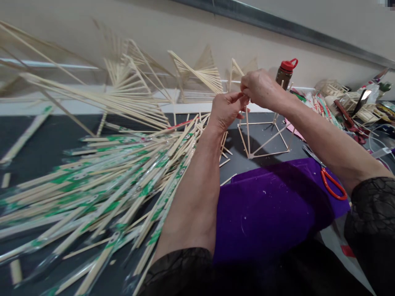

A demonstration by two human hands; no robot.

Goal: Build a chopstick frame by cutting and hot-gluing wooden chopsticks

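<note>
A small open frame of thin wooden sticks (270,155) stands on the dark table, with a square base and several uprights. My left hand (226,109) is closed in a pinch at the top of its near left upright. Right against those fingertips, my right hand (262,87) is also pinched closed from above. Whatever lies between the right fingers is hidden. Below the frame lies a folded purple cloth (265,213), with red-handled scissors (331,183) resting on its right corner.
Many paper- and plastic-wrapped chopsticks (123,176) cover the table's left side. Twisted stick structures (197,76) stand along the wall. A red-capped bottle (284,74) stands behind the frame. At the far right are clutter and a dark red tool (347,119).
</note>
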